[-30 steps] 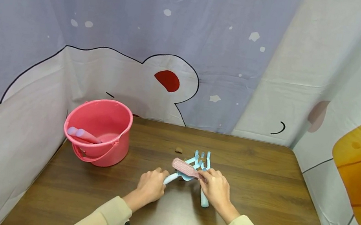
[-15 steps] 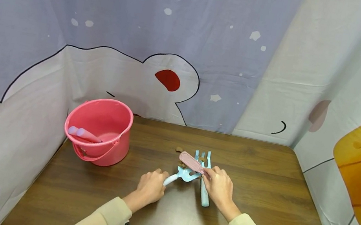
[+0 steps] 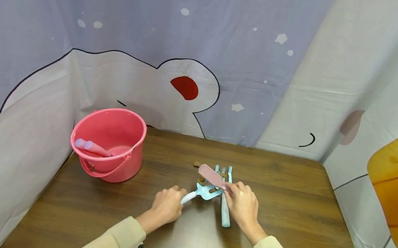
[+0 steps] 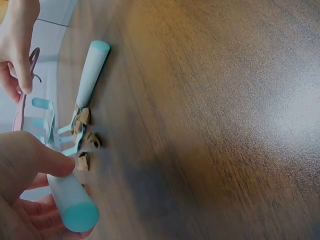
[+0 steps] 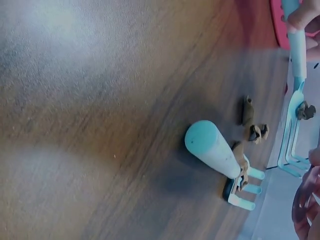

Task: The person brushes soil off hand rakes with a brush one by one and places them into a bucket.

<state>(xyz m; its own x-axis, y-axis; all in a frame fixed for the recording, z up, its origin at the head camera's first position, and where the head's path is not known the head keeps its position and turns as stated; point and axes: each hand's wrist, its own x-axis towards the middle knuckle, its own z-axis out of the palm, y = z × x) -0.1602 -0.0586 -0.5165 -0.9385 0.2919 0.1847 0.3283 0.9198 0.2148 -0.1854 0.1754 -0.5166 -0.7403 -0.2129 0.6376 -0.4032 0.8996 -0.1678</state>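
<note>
In the head view my left hand [image 3: 168, 202] grips the pale handle of a light blue hand fork [image 3: 207, 192], its tined head raised off the table. A brown clump [image 5: 305, 111] clings to that fork in the right wrist view. Between thumb and fingers, my right hand [image 3: 243, 204] pinches the handle of a pink brush [image 3: 211, 175], whose oval head hovers just beyond the raised fork. Beneath the two lies a second light blue hand fork [image 3: 225, 214], tines pointing away. Several brown clumps [image 4: 92, 140] lie on and around its tines.
A pink bucket [image 3: 131, 172] stands at the left rear, with two pink-and-lilac handles [image 3: 94, 148] leaning inside. One brown piece [image 3: 197, 164] lies farther back on the wooden table [image 3: 289, 200]. Printed curtains [image 3: 252, 63] hang behind and at both sides.
The brush has shifted slightly right, off the raised fork, and turned from its bumpy face to a smoother one. The held fork's head has turned and swung lower; the lying fork stays put.
</note>
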